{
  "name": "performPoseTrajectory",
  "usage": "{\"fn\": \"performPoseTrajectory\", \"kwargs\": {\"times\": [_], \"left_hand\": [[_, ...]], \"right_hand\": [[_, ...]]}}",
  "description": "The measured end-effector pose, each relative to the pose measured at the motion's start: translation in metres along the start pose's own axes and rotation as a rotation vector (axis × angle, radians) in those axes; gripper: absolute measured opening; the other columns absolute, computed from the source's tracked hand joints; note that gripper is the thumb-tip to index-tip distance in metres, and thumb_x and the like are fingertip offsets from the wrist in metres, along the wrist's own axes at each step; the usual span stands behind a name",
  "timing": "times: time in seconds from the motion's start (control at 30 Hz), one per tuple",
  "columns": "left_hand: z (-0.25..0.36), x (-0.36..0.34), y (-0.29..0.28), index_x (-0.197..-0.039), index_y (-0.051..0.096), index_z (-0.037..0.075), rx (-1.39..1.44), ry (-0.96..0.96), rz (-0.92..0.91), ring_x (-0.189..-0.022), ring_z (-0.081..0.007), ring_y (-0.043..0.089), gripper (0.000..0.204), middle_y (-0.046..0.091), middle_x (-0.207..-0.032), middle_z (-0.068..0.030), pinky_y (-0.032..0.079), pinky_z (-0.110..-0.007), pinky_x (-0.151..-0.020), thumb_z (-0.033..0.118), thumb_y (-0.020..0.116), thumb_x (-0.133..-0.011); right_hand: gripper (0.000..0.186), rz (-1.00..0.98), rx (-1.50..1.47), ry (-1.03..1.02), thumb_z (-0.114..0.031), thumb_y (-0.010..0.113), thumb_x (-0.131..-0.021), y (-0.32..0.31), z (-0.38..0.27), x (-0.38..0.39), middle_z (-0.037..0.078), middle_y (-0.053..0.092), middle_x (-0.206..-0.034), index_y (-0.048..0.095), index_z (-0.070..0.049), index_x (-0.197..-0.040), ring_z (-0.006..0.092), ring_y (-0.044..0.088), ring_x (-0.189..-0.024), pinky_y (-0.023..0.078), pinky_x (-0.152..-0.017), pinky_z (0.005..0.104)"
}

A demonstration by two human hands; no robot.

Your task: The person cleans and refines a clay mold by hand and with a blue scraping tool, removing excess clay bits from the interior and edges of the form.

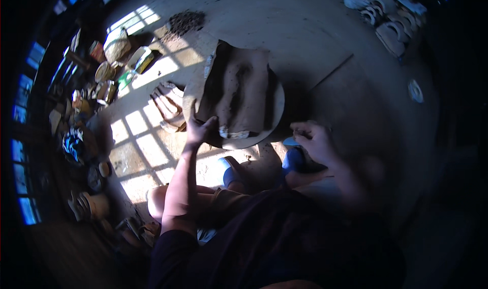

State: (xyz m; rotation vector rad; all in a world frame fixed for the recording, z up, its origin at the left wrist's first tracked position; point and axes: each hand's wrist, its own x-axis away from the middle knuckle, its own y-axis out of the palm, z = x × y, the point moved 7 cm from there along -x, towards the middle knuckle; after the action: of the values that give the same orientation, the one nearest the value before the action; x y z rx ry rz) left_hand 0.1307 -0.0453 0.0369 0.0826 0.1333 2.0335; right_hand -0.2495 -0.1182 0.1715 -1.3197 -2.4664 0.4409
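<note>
A ridged, draped slab of grey-brown clay (244,80) lies on a round board (274,111) in front of me. My left hand (199,126) is closed on the board's left edge, its thumb beside the slab's lower corner. My right hand (311,135) is off the board to its lower right, fingers curled; a small brownish bit may be between them, too dim to name. Left of the board, several curved clay pieces (165,103) lie on the floor in window light.
Cluttered tubs, pots and tools (105,73) line the left side, with a soil pile (180,23) farther back. Several curved pieces (394,32) lie at the upper right. A thin rod (333,70) rests on the floor (305,29). My slippered feet (294,162) are below the board.
</note>
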Motion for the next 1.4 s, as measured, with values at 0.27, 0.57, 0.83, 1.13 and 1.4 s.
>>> {"fn": "performPoseTrajectory", "kwargs": {"times": [0.27,0.57,0.83,1.13,1.4], "left_hand": [[-0.024,-0.054,-0.055,-0.155,0.040,-0.005,-0.225,-0.162,0.022,-0.091,-0.0183,0.071,0.087,0.072,-0.114,-0.0162,0.060,-0.031,-0.076,0.010,0.088,-0.085],[0.020,-0.186,-0.134,-0.169,0.028,0.025,-0.557,-0.305,0.071,-0.089,-0.0157,0.063,0.089,0.071,-0.098,0.0024,0.043,-0.043,-0.109,0.019,0.073,-0.093],[0.084,-0.178,-0.011,-0.164,0.037,0.015,-0.790,-0.082,-0.283,-0.152,-0.0276,0.042,0.062,0.036,-0.167,-0.0081,0.047,-0.056,-0.112,0.039,0.054,-0.109],[0.135,-0.039,0.158,-0.163,0.033,0.003,-0.775,-0.010,-0.290,-0.144,-0.0348,0.049,0.088,0.040,-0.164,-0.0217,0.049,-0.048,-0.108,0.052,0.070,-0.099],[0.104,-0.011,0.073,-0.164,0.028,-0.002,-0.686,-0.137,0.056,-0.156,-0.0369,0.030,0.100,0.031,-0.168,-0.0274,0.025,-0.050,-0.125,0.065,0.062,-0.098]], "right_hand": [[0.028,0.474,0.345,0.240,-0.029,0.073,-0.099,-0.201,0.020,0.115,0.018,0.075,-0.104,0.076,-0.001,-0.102,0.0258,0.074,-0.093,0.057,-0.081,0.0352],[0.042,1.188,0.670,0.340,-0.027,0.066,-0.103,-0.342,0.189,0.334,0.020,0.075,-0.117,0.062,-0.005,-0.139,0.0319,0.074,-0.107,0.056,-0.096,0.0404],[0.050,1.124,1.041,0.986,-0.035,0.067,-0.095,-0.344,0.275,0.541,0.029,0.072,-0.116,0.064,-0.004,-0.135,0.0449,0.070,-0.110,0.056,-0.097,0.0520],[0.052,1.125,0.391,0.318,-0.038,0.070,-0.099,-0.369,0.201,0.347,0.021,0.074,-0.125,0.068,0.002,-0.133,0.0325,0.071,-0.118,0.051,-0.104,0.0402],[0.044,-0.050,0.756,-0.218,-0.023,0.074,-0.088,-0.151,0.108,-0.029,0.026,0.072,-0.121,0.070,0.002,-0.125,0.0415,0.071,-0.109,0.057,-0.094,0.0499]]}}
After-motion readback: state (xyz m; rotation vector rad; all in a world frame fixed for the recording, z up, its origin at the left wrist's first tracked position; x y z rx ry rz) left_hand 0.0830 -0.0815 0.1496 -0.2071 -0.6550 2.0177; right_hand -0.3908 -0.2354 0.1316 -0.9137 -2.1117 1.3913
